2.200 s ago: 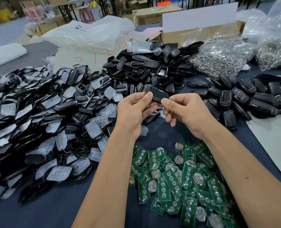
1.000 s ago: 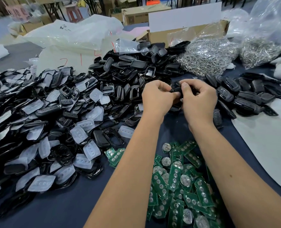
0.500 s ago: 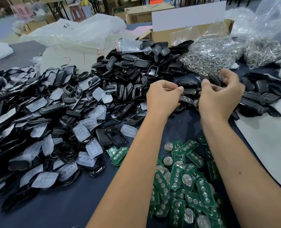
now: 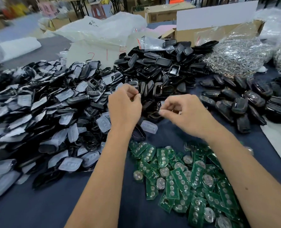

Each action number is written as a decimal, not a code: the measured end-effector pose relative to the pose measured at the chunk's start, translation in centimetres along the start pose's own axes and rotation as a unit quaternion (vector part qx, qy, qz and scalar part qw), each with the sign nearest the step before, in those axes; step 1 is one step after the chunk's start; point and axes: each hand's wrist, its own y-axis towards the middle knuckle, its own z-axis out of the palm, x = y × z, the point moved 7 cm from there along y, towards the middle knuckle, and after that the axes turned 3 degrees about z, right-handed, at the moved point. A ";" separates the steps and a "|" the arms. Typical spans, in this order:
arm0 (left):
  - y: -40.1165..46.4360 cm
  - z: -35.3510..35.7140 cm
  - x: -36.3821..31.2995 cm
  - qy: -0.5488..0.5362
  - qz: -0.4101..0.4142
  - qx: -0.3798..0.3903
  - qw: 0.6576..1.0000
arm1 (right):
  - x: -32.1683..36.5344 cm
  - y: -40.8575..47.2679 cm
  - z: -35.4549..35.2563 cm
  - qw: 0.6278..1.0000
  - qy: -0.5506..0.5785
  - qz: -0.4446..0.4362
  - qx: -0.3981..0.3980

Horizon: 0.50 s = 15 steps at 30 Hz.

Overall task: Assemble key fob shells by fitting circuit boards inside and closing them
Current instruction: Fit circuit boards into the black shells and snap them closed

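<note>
Since half a second ago my right hand (image 4: 188,113) has come back from the finished-fob heap, where it was gripping a black fob, and now hangs over the near edge of the open black shell pile (image 4: 161,71); its fingers are curled and thumb and forefinger nearly meet, but motion blur keeps me from telling whether they hold anything. My left hand (image 4: 124,107) has barely shifted: its fingers are curled with thumb and forefinger pinched together at the tip, and I cannot tell if something small sits between them. Using the green circuit board heap (image 4: 182,175) as my landmark, both hands hover just beyond it. The boards are green rectangles with rows of round silver contacts and a coin cell at one end, far too many to count, well over thirty. Left of that heap spreads a big drift of black shell halves with translucent button pads (image 4: 51,122), uncountable. Beyond and right of the boards lie the closed black fobs (image 4: 245,99), roughly twenty. Farther back sit two bags of metal rings (image 4: 236,55) and a white plastic bag (image 4: 93,53) marked in red with what reads as "2" and "1".
</note>
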 end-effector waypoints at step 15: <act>1.9 -10.0 7.0 0.308 -0.082 -0.072 0.945 | 4.4 -0.7 7.2 0.908 -0.114 0.022 0.403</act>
